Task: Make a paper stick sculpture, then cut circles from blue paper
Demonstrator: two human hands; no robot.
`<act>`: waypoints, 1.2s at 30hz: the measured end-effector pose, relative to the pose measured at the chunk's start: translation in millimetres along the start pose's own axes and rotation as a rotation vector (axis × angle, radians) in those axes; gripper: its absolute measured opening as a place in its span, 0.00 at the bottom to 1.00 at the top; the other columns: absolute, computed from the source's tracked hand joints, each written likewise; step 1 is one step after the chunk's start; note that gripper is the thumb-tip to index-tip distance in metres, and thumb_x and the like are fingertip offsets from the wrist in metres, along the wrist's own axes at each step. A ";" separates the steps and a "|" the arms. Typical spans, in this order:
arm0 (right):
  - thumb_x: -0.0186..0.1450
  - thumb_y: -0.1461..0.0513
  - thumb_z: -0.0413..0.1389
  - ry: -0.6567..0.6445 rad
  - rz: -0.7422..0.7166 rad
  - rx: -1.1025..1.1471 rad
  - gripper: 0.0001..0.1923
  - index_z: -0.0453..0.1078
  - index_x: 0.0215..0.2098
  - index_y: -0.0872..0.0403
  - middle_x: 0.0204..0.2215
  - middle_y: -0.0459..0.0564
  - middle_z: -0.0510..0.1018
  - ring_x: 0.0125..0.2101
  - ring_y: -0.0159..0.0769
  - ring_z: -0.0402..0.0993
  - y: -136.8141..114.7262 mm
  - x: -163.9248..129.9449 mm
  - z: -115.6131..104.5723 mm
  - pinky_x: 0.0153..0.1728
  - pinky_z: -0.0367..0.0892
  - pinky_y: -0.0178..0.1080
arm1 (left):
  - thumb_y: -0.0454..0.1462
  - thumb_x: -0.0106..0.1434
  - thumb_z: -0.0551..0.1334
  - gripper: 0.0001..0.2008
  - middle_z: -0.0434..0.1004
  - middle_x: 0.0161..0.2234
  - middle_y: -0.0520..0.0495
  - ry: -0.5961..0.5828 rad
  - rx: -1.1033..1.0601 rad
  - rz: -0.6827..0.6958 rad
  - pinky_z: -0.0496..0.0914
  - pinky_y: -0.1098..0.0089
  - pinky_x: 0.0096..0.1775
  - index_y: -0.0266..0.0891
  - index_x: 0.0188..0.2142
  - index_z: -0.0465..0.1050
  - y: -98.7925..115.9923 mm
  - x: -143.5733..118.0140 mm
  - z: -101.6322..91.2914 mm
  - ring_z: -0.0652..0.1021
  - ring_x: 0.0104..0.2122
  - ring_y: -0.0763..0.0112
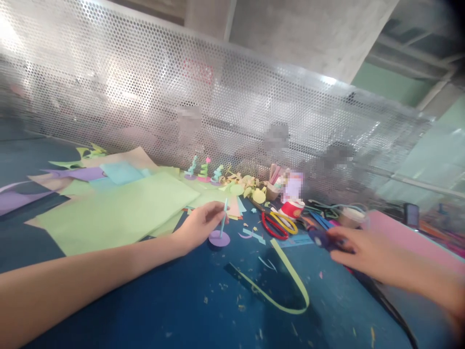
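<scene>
My left hand (203, 223) pinches a thin light-blue paper stick (224, 220). The stick stands upright on a purple paper disc (219, 238) close to the blue tabletop. Off to the right, my right hand (350, 247) is wrapped round a dark glue gun (323, 238), blurred by motion, its nozzle towards the left. A black cord (387, 303) trails from below that hand to the front edge. Between the hands a long pale-green paper strip (301, 286) lies curled on the table.
Green paper sheets (123, 208) are stacked at left. Small spiral paper trees (204, 169) stand at the back before a perforated metal screen (145, 97). Red-handled scissors (272, 227), a red-and-white cup (292, 209), a pink sheet (407, 237) and a phone (411, 214) are further right.
</scene>
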State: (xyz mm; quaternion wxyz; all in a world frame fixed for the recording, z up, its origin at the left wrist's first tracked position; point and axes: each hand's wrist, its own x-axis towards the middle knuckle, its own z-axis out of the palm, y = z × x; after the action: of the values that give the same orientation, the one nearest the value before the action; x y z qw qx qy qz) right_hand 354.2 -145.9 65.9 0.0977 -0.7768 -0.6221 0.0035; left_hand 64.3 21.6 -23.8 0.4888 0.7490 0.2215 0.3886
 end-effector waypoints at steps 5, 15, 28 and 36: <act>0.63 0.53 0.45 -0.025 -0.194 0.353 0.14 0.67 0.36 0.51 0.29 0.47 0.76 0.29 0.36 0.72 -75.7 -14.7 5.5 0.30 0.67 0.35 | 0.42 0.61 0.56 0.09 0.74 0.34 0.48 0.066 0.014 0.019 0.70 0.67 0.39 0.40 0.37 0.65 -0.7 -0.5 0.1 0.75 0.35 0.68; 0.66 0.48 0.42 0.064 -0.138 0.604 0.23 0.67 0.26 0.53 0.24 0.48 0.74 0.31 0.36 0.71 -124.0 -18.3 61.5 0.37 0.63 0.37 | 0.44 0.60 0.57 0.09 0.71 0.30 0.51 0.105 0.101 0.016 0.70 0.70 0.34 0.40 0.33 0.65 -7.6 -0.3 -0.7 0.74 0.31 0.70; 0.66 0.47 0.39 0.147 -0.180 0.502 0.24 0.67 0.30 0.53 0.26 0.49 0.73 0.31 0.39 0.70 -117.7 -17.6 76.6 0.37 0.64 0.41 | 0.43 0.60 0.57 0.10 0.73 0.32 0.50 0.062 0.004 -0.036 0.71 0.71 0.31 0.39 0.36 0.67 -3.0 -3.2 -0.4 0.74 0.29 0.72; 0.66 0.47 0.39 0.097 -0.168 0.510 0.24 0.66 0.28 0.53 0.28 0.50 0.73 0.32 0.39 0.69 -119.7 -18.6 76.2 0.37 0.63 0.41 | 0.42 0.61 0.56 0.09 0.72 0.32 0.49 0.023 0.018 -0.021 0.71 0.71 0.33 0.39 0.38 0.66 0.4 -4.7 0.4 0.75 0.31 0.71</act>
State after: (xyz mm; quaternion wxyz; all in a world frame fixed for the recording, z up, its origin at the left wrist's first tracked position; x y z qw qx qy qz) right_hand 224.7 -127.9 7.7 0.3200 -0.6722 -0.6577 0.1148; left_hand 61.8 17.8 -25.2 0.4838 0.7463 0.2386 0.3900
